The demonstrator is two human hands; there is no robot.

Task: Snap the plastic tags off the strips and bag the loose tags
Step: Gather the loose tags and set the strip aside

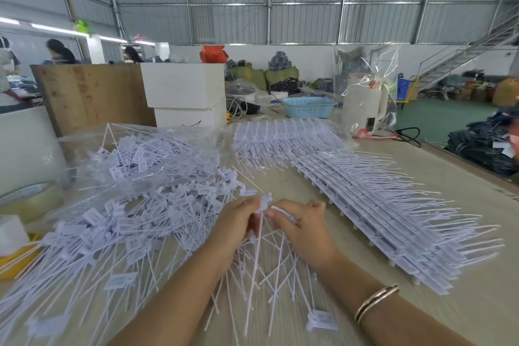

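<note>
We see the left hand [238, 220] and right hand [302, 229] pinching one white plastic tag strip [265, 202] between them — fingers curled tight on it, above the loose white tags [134, 222] piled on the beige table [463, 303].

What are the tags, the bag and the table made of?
Tags: white moulded plastic, matte, with thin flexible tails. Bag: clear glossy plastic film, since it wrinkles and glints. Table: pale wood or laminate, matte; faint grain, hard to tell which.

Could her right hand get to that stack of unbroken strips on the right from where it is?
Probably yes. The right hand sits just left of the stack of strips with only bare table between, though it grips a strip now.
</note>
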